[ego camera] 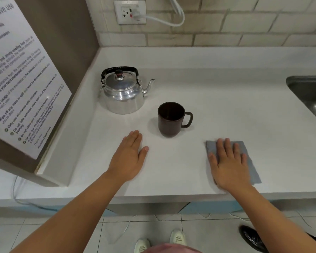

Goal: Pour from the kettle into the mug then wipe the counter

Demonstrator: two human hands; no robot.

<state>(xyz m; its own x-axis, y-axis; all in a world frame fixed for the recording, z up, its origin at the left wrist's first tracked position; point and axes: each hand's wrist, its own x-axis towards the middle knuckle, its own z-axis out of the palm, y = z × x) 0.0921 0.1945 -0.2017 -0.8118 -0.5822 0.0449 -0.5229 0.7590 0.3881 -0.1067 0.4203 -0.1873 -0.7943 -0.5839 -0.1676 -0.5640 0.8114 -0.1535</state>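
Nearest, the right hand (230, 165) lies flat, fingers spread, on a soft folded grey cloth (248, 157); the left hand (130, 157) rests open on the white counter (226, 106), holding nothing. Beyond stands a dark brown mug (170, 119), apparently empty. Farthest, the rigid polished metal kettle (122, 94), contents unseen, is probably best lifted by its black handle (119, 69).

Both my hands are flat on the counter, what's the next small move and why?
Probably lift the left hand to the kettle and grasp its black handle. The kettle stands upright, lid on, and nearer that hand than the other; the mug looks empty, so pouring comes before the cloth under the right hand.
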